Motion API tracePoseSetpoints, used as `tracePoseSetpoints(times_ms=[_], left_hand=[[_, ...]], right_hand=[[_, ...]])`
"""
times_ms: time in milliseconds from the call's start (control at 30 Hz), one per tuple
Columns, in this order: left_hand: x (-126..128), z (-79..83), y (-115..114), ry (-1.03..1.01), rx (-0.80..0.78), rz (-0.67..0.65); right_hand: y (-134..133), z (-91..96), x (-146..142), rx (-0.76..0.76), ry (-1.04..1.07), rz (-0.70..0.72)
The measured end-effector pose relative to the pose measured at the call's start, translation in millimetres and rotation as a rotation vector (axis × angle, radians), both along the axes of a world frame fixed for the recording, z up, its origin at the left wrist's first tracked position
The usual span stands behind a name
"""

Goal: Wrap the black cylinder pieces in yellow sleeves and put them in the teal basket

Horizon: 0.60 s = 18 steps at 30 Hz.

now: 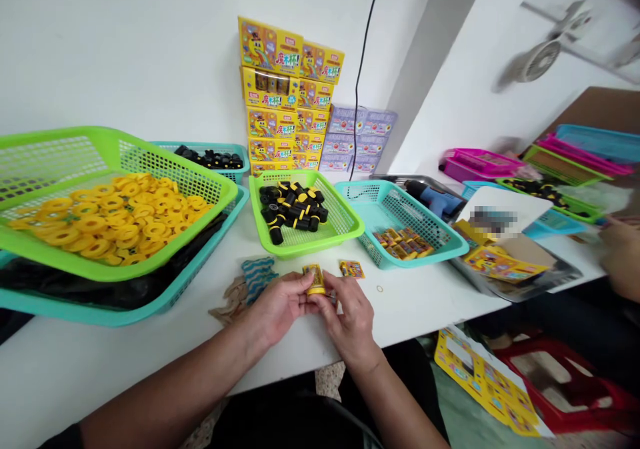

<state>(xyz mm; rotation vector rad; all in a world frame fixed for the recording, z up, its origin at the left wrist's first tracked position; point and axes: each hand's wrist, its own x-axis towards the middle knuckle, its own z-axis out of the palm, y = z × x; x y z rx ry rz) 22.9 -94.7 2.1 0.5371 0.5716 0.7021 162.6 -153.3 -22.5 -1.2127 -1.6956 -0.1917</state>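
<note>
Over the white table my left hand (280,305) and my right hand (350,312) meet around a small yellow cylinder with a printed label (315,281). The left fingers pinch its side, and the right fingertips close on its lower right edge. Fingers hide part of it. Just beyond my right hand lies a small stack of printed stickers (351,269). A blue wavy-patterned cloth bundle (257,277) and a beige cloth (231,305) lie left of my left hand. Ahead, a green basket (320,241) contains black-and-yellow cylinders (291,209).
A green basket of yellow rings (120,219) rests on a turquoise basket (115,315) at left. To the right, a turquoise basket (407,259) contains labelled pieces. Yellow boxes (273,89) stand stacked against the wall. Metal tray (545,282) and another person's arm (620,255) are farther right.
</note>
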Motion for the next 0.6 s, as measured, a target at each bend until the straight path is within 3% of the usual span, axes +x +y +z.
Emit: tracePoseSetpoints(times_ms=[133, 333, 600], left_hand=[[0.3, -1.0, 2.1, 0.004, -0.043, -0.007], [1.2, -4.9, 3.0, 0.039, 0.013, 0.005], [1.1, -3.0, 0.4, 0.07, 0.055, -0.028]], right_hand=[[-0.5, -2.0, -1.3, 0.004, 0.023, -0.014], [2.8, -3.5, -3.9, -0.032, 0.039, 0.045], [2.3, -0.3, 2.2, 0.058, -0.047, 0.034]])
